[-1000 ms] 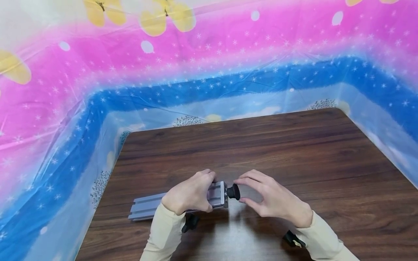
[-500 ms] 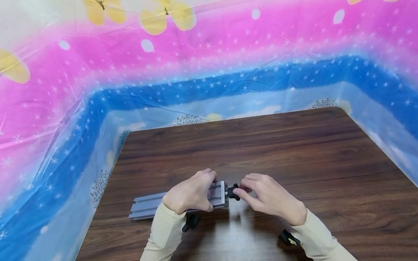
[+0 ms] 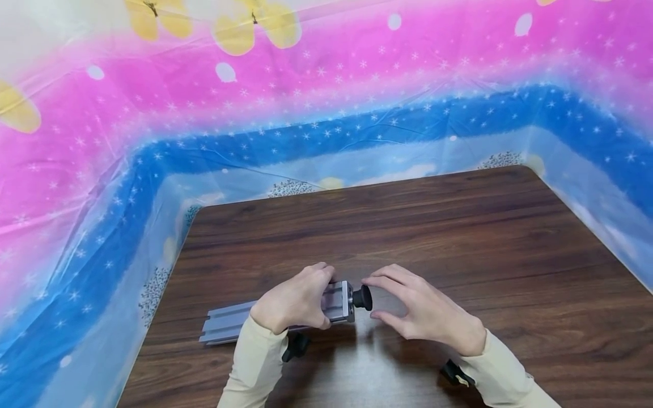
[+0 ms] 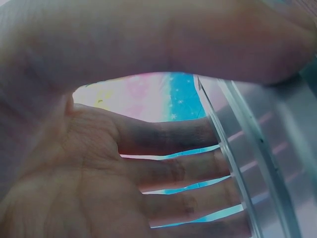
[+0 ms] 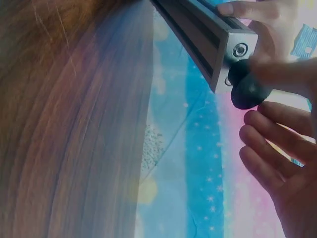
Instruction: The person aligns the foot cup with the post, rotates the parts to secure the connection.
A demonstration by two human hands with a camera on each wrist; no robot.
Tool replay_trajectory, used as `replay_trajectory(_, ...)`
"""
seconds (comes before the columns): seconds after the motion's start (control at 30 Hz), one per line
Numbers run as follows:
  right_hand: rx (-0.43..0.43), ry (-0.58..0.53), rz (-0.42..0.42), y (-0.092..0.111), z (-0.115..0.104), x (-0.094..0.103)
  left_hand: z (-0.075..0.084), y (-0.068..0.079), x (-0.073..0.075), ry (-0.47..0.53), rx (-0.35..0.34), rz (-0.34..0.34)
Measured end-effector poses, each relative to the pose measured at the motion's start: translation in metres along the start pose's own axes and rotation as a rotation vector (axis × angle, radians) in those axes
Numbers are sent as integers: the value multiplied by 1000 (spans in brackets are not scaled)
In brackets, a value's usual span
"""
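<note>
A long grey slotted aluminium rail [image 3: 229, 322] lies on the table, its right end capped by a metal end plate [image 5: 240, 47] with bolt heads. A round black knob [image 3: 363, 298] sticks out from that plate. My left hand [image 3: 293, 300] grips the rail near the plate, thumb on the near side and fingers on the far side; the left wrist view shows the fingers [image 4: 178, 168] against its edge. Around the knob, my right hand [image 3: 425, 309] holds thumb and fingers spread apart. In the right wrist view a blurred thumb [image 5: 287, 77] partly covers the knob.
The dark wood table [image 3: 398, 226] reaches back to a pink and blue patterned cloth [image 3: 326, 113] hanging behind and at the sides. Black wrist devices [image 3: 296, 347] sit beneath both sleeves.
Half a second ago my right thumb and fingers were closed on the knob. Now they are spread off it, much as one second ago. My left hand has kept its grip on the rail.
</note>
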State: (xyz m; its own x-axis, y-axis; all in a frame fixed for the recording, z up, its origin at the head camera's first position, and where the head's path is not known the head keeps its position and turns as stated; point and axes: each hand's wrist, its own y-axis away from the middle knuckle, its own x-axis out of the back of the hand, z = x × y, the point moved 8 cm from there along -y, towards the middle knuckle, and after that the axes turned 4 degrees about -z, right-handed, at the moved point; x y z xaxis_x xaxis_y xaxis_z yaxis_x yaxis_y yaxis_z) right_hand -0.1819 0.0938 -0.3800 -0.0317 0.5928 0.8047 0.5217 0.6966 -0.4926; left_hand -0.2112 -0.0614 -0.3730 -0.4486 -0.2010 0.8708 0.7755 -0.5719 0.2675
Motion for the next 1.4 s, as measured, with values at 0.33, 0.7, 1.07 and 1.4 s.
replay_trajectory(0.33, -66, 29, 18, -4, 5, -5, -1, 2, 1, 23, -10, 8)
replay_trajectory(0.7, -155, 63, -23, -11, 12, -9, 1, 0, 4, 14, -21, 13)
replay_trajectory(1.07, -124, 20, -11, 1, 7, 1, -1, 1, 1, 18, 1, 10)
replay_trajectory(1.4, -33, 50, -5, -2, 2, -4, 0, 0, 0, 14, -2, 4)
